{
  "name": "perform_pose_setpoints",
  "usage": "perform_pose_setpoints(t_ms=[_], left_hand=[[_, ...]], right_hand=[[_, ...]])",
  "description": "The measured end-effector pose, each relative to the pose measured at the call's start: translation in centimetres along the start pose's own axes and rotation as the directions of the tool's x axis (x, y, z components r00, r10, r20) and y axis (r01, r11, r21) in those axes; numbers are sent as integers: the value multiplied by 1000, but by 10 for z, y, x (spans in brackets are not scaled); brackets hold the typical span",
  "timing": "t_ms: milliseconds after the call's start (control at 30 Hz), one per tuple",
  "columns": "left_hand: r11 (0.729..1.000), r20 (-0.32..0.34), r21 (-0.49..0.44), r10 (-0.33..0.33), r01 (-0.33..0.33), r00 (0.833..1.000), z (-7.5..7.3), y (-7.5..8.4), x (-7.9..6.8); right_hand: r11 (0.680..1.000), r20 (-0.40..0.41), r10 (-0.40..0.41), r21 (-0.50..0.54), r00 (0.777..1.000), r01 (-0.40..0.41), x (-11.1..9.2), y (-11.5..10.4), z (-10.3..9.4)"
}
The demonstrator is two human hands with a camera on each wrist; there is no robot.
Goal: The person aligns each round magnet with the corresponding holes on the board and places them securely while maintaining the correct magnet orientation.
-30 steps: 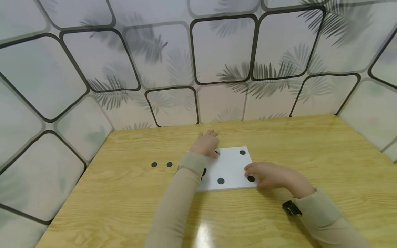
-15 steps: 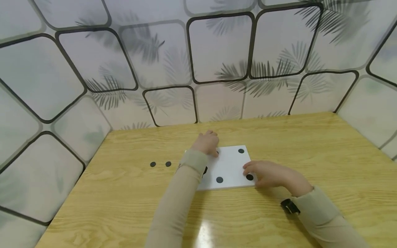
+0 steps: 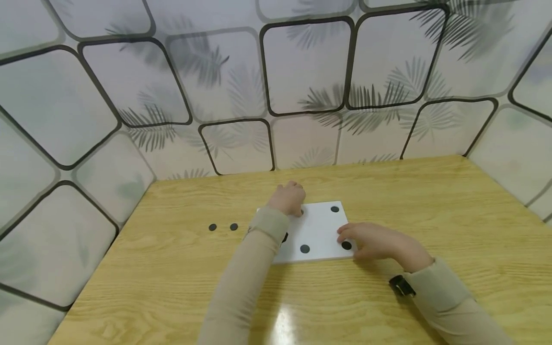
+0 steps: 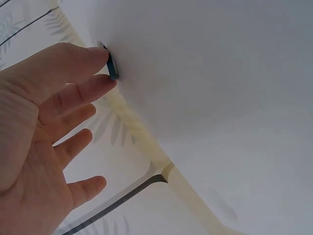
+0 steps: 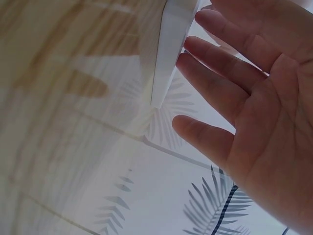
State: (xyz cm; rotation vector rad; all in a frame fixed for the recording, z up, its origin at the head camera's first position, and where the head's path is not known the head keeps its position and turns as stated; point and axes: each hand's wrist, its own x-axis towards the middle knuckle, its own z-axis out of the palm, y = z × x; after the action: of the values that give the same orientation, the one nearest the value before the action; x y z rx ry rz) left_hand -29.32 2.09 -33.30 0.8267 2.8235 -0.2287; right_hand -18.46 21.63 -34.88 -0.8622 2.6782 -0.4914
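A flat white board [image 3: 321, 225] lies on the wooden table, partly covered by my left forearm. Black discs sit on it near the far right corner [image 3: 334, 209], along the near edge [image 3: 304, 248] and at the near right corner [image 3: 346, 245]. My left hand [image 3: 288, 197] reaches over the far side; its thumb and index finger pinch a small dark disc [image 4: 112, 63] at the board's surface, the other fingers spread. At the right edge, my right hand [image 3: 381, 244] steadies the board, its fingers extended, with fingertips right at the edge in the right wrist view.
Two more black discs, one farther left [image 3: 212, 227] and one nearer the board [image 3: 234, 226], lie on the wooden table [image 3: 172, 278]. Patterned fabric walls [image 3: 308, 67] rise behind and beside it. A black device [image 3: 402, 285] shows at my right wrist.
The view has shifted slightly. Both hands keep nearly the same place on the board, and the discs stay where they were.
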Motion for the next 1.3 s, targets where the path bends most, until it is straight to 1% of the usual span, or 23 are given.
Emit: perform_pose_setpoints(t_ms=[200, 500, 833, 1100, 1300], left_hand=[[1000, -16, 19, 6, -6, 1000, 0, 1, -1], [1000, -25, 7, 17, -17, 1000, 4, -1, 0], [1000, -24, 2, 29, -29, 999, 4, -1, -4], [997, -37, 44, 60, -58, 998, 6, -3, -10], [990, -51, 119, 87, -80, 995, 5, -10, -20]], right_hand=[[1000, -1, 2, -9, 1000, -2, 0, 0, 0], [1000, 4, 10, -12, 1000, -10, -1, -1, 0], [1000, 6, 21, -9, 1000, -21, 0, -2, 2], [1000, 10, 29, -1, 1000, -29, 0, -3, 2], [1000, 2, 26, -9, 1000, -26, -1, -3, 1]])
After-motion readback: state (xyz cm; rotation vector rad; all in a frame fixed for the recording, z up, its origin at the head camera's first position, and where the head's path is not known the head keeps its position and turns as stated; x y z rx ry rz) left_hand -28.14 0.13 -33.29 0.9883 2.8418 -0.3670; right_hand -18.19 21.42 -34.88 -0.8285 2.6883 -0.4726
